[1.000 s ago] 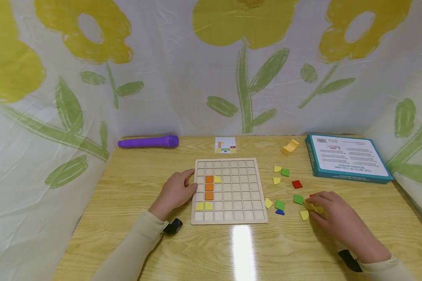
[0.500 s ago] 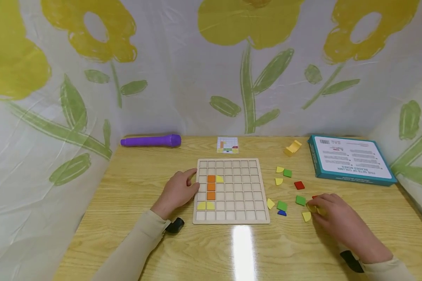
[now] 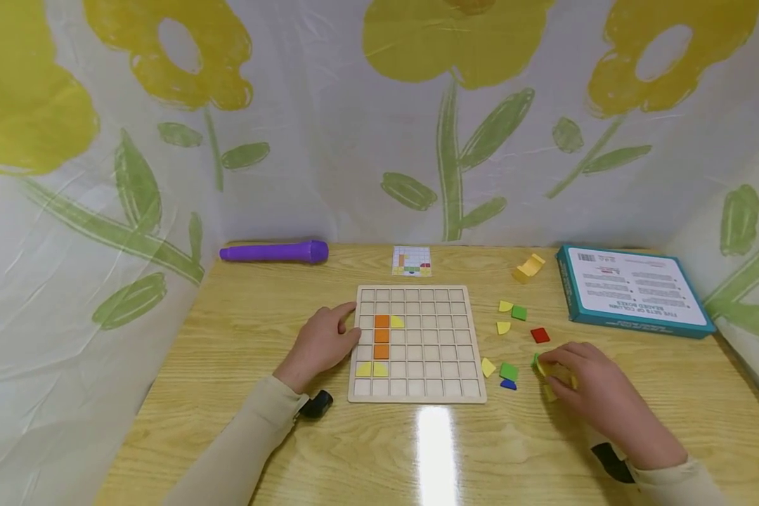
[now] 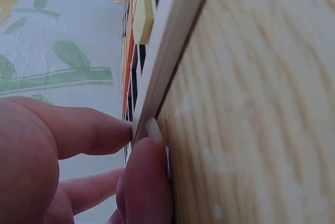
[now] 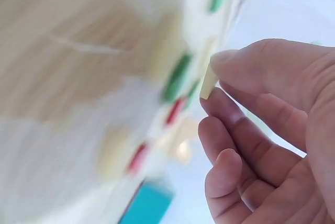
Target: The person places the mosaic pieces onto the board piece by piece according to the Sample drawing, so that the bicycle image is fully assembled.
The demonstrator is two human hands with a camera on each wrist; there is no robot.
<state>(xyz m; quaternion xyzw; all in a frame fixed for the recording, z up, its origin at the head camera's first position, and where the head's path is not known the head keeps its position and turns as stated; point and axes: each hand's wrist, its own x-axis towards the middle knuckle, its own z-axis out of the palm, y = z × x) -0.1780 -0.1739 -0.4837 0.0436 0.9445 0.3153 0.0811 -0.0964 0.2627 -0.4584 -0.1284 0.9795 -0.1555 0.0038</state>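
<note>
My left hand (image 3: 321, 346) grips the left edge of the wooden grid board (image 3: 445, 388); in the left wrist view its fingertips (image 4: 118, 136) sit at the board's edge. Set in the cells are several orange squares (image 3: 381, 336) and yellow pieces with one rounded corner (image 3: 379, 369). Right of the board, my right hand (image 3: 597, 383) pinches a thin yellow piece (image 5: 209, 81) between thumb and fingertip, seen edge-on in the right wrist view. Around that hand lie green squares (image 3: 509, 372), a red square (image 3: 540, 335), a blue piece (image 3: 509, 384) and yellow pieces (image 3: 503, 328). Some are partly hidden by the fingers.
Behind the board lies a small pattern card (image 3: 411, 261). A purple microphone-shaped object (image 3: 272, 251) lies at the back left. A yellow holder (image 3: 528, 268) and a teal-edged box (image 3: 635, 292) are at the back right, before a flower-printed cloth (image 3: 329, 140).
My right hand has lifted a yellow piece and shifted slightly left, now covering part of a green square. The left hand stays at the board's edge. The head view has turned slightly left.
</note>
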